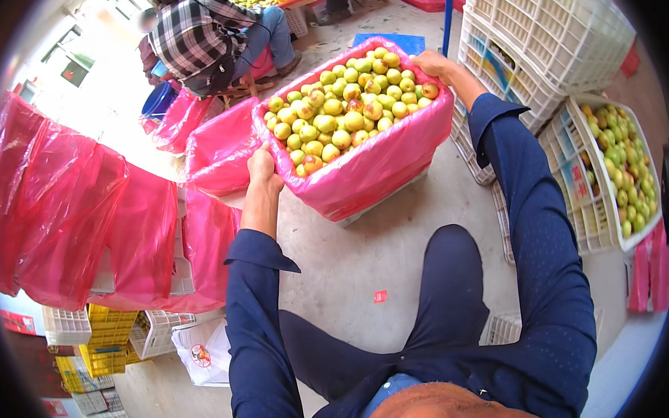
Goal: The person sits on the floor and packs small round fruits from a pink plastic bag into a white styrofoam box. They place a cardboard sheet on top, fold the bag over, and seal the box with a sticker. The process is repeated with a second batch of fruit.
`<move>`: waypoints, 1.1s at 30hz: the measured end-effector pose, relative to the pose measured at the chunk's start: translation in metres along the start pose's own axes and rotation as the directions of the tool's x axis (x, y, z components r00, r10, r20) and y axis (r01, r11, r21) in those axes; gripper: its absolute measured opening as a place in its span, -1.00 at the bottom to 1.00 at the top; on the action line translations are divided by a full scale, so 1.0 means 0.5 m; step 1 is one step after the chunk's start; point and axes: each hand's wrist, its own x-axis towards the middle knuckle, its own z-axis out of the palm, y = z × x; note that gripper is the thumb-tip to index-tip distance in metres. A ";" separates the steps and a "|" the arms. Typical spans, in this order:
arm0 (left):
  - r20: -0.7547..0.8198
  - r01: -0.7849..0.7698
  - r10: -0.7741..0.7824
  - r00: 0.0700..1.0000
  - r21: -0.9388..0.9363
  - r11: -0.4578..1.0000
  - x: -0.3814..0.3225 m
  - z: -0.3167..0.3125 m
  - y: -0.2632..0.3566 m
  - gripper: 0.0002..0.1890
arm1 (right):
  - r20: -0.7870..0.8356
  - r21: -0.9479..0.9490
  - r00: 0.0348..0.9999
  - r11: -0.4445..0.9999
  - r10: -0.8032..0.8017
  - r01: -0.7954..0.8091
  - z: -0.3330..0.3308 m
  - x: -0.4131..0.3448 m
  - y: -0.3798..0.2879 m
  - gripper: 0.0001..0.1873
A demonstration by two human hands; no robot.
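In front of me is a crate [377, 169] lined with pink plastic film that folds down over its outside. Green jujube fruits [342, 106], some with brown-red patches, fill it nearly to the rim. My left hand [263, 170] grips the crate's near left end over the film. At the far right end, my right hand [435, 67] holds the rim, its fingers partly hidden behind the edge. The crate appears slightly tilted; whether its base touches the concrete floor, I cannot tell.
White crates [538, 36] stand stacked on the right, beside a tilted crate of jujubes [623, 168]. Pink-lined crates [75, 212] line the left, one pink-lined box [222, 149] touching mine. A seated person in a plaid shirt [196, 34] works beyond, near a blue bucket [159, 99].
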 end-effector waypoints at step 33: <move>0.230 0.010 0.064 0.971 -0.306 0.952 -0.443 -0.247 0.040 -0.66 | -0.010 0.651 0.989 0.752 0.149 -0.106 0.028 -0.727 -0.078 -0.49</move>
